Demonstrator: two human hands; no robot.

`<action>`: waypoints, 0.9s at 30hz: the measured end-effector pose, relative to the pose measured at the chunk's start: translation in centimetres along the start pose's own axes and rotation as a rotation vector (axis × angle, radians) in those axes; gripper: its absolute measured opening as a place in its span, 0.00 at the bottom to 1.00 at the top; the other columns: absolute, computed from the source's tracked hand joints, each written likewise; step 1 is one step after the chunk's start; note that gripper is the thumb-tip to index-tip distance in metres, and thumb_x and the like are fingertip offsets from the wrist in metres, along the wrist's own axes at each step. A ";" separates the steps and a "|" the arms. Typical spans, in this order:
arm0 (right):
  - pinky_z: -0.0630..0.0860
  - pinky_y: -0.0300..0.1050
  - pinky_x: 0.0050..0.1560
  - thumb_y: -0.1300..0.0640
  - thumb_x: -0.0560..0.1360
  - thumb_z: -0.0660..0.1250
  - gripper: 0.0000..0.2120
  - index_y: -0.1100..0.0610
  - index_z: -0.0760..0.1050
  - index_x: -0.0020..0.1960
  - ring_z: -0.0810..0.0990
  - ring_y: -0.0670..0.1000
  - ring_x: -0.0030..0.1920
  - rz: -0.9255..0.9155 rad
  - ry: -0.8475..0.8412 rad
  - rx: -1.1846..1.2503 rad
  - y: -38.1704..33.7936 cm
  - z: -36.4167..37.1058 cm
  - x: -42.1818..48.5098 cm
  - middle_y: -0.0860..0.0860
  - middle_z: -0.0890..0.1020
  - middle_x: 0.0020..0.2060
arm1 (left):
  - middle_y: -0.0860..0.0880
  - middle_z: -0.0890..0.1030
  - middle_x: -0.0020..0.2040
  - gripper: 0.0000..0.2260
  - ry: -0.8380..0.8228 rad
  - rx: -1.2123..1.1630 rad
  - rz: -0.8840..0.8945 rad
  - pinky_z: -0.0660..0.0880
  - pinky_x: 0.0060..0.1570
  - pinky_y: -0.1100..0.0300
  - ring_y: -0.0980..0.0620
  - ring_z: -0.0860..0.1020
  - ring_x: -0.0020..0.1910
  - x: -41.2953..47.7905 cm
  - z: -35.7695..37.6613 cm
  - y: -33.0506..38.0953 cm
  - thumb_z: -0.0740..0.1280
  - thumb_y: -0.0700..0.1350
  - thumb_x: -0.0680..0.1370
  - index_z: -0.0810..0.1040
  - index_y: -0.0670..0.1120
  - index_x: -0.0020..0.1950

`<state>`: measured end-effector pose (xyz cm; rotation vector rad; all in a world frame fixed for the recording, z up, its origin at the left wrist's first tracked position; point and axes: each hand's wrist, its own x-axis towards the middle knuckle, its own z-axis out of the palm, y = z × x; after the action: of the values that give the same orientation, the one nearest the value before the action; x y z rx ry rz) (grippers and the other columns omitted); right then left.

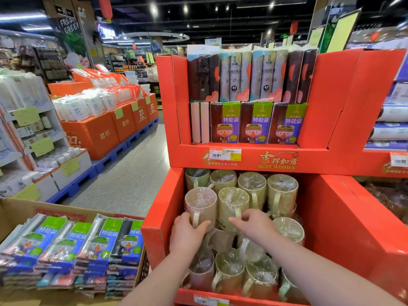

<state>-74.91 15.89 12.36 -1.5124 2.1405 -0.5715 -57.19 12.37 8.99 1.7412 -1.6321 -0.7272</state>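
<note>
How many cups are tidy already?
The back cups look neatly stacked. Now the left hand grips a pink cup and the right hand holds a yellow cup beside it. The tilted cups underneath probably need straightening next.

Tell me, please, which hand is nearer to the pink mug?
Left. The left hand grips the pink mug; the right hand is to its right, holding the yellow mug.

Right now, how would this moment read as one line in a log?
place: red display bin | left hand: grips pink mug | right hand: pinches yellow mug at its handle | both mugs: plastic-wrapped
</note>
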 end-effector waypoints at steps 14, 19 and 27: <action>0.74 0.41 0.45 0.41 0.76 0.63 0.27 0.56 0.70 0.68 0.77 0.48 0.47 0.088 0.102 -0.106 -1.1 0.1 -3.2 0.50 0.80 0.56 | 0.53 0.67 0.51 0.19 -0.053 -0.045 0.101 0.67 0.47 0.62 0.53 0.70 0.46 -1.8 -2.1 -0.5 0.72 0.54 0.72 0.69 0.48 0.54; 0.74 0.42 0.44 0.40 0.77 0.62 0.25 0.54 0.70 0.67 0.80 0.50 0.51 0.120 0.127 -0.201 -0.9 0.3 -5.2 0.50 0.80 0.56 | 0.50 0.70 0.56 0.19 -0.105 -0.009 0.171 0.71 0.54 0.57 0.49 0.74 0.56 -2.7 -2.7 -1.1 0.70 0.54 0.73 0.71 0.47 0.58; 0.75 0.45 0.49 0.45 0.77 0.60 0.19 0.53 0.72 0.63 0.78 0.54 0.57 0.080 0.093 -0.423 -0.5 3.2 -9.0 0.52 0.78 0.59 | 0.50 0.72 0.61 0.18 -0.387 0.357 0.474 0.73 0.54 0.55 0.49 0.73 0.59 -4.7 -3.4 -3.1 0.63 0.54 0.77 0.71 0.50 0.64</action>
<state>-69.99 24.05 11.16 -1.6255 2.4958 -0.1666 -53.01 17.39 8.67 1.3957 -2.4528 -0.5882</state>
